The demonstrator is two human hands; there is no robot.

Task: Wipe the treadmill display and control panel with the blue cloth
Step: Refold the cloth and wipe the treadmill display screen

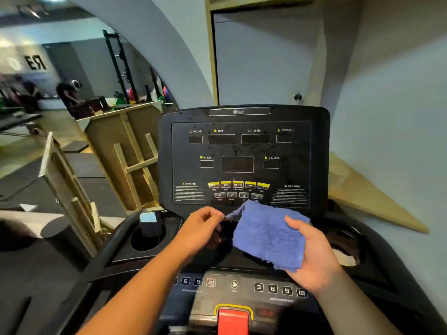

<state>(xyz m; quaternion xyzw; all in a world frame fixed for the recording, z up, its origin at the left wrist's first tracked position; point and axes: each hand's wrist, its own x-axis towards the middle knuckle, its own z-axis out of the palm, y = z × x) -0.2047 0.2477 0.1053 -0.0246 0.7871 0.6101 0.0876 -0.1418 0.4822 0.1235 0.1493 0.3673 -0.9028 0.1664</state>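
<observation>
So the blue cloth (268, 235) is held up flat between both hands, just in front of the bottom edge of the display (239, 163). One corner of it is pinched by the left hand (200, 228) between thumb and fingertips, with the rest of the fingers curled in. The other side is gripped by the right hand (312, 257), thumb laid across the front of the cloth and the fingers hidden behind it, so how tightly they're curled can't be told. The cloth is spread open and a bit rumpled, and its top corner overlaps the lowest row of buttons from this angle. Whether it's actually touching the screen can't be told.

The display itself is dark and switched off, with little boxes labelled incline, time, speed, distance, pulse and calorie. A row of yellow buttons (238, 184) sits near the bottom, and specks or droplets can be seen scattered over the upper part. Below the hands, the control panel (242, 286) is seen with numbered keys on both sides and a fan symbol in the middle. A red safety clip (233, 320) with a yellow border is found right at the bottom edge.

A cup holder (147, 238) to the left has a dark object with a pale blue top standing in it. Beyond that, wooden frames (125, 155) are propped about, and a gym floor with racks is visible further back, all pretty blurred
</observation>
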